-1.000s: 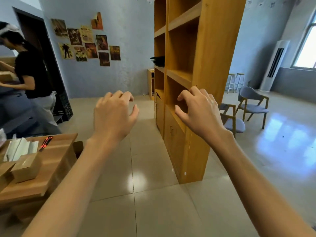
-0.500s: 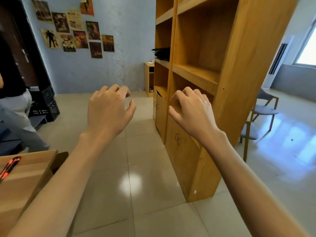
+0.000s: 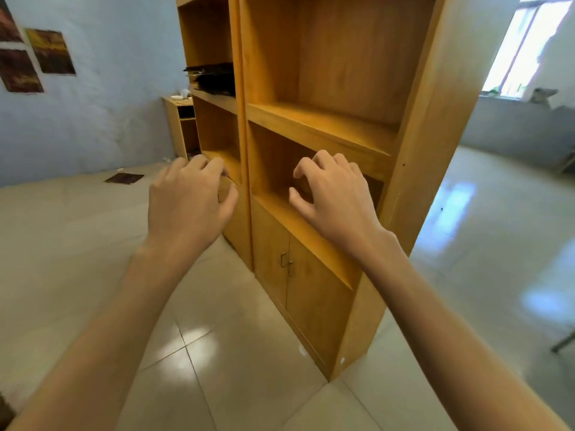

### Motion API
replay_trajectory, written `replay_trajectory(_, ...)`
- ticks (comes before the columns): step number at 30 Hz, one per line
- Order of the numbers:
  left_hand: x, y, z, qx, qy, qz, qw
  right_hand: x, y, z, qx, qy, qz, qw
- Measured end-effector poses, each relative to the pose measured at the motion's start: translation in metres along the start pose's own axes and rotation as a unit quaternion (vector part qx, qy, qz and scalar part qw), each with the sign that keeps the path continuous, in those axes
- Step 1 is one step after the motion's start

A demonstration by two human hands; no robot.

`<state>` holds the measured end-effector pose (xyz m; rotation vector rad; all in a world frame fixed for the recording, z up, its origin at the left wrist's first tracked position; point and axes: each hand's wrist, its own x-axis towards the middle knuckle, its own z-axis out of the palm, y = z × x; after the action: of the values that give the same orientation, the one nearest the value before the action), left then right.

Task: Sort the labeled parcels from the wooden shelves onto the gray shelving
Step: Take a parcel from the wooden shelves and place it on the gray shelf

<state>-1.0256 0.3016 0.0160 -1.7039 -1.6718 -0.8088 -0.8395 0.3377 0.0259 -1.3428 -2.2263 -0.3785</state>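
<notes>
The wooden shelves (image 3: 323, 129) stand close in front of me, tall and yellow-brown, with bare open compartments and cabinet doors (image 3: 298, 275) below. I see no parcel on the near compartments. A dark stack of flat items (image 3: 213, 79) lies on a shelf of the far section. My left hand (image 3: 189, 203) is raised before the left section, fingers curled and apart, holding nothing. My right hand (image 3: 334, 199) hovers in front of the lower open compartment, fingers spread, holding nothing. The gray shelving is out of view.
A small wooden side cabinet (image 3: 180, 122) stands behind the shelves by the blue wall. Posters (image 3: 37, 57) hang on that wall at left. A dark flat thing (image 3: 124, 178) lies on the tiled floor. A bright window (image 3: 525, 48) is at right.
I have moved closer to the wooden shelves and turned right. The table with boxes and the other person have left the view. Both hands stay raised and hold nothing.
</notes>
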Motion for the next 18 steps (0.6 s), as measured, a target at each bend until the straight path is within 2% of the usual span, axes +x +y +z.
replay_trajectory(7,0.076,-0.049,0.112,-0.034,0.023,0.057,0.998,0.095,0.021,0.084,-0.013,0.019,0.046,0.999)
replay_trajectory(14,0.159,-0.086,0.203,-0.054,0.014,0.074,0.996,0.201,0.041,0.138,-0.024,0.041,0.069,0.996)
replay_trajectory(18,0.188,-0.108,0.254,-0.077,0.001,0.088,0.993,0.238,0.045,0.176,-0.034,0.022,0.092,0.995)
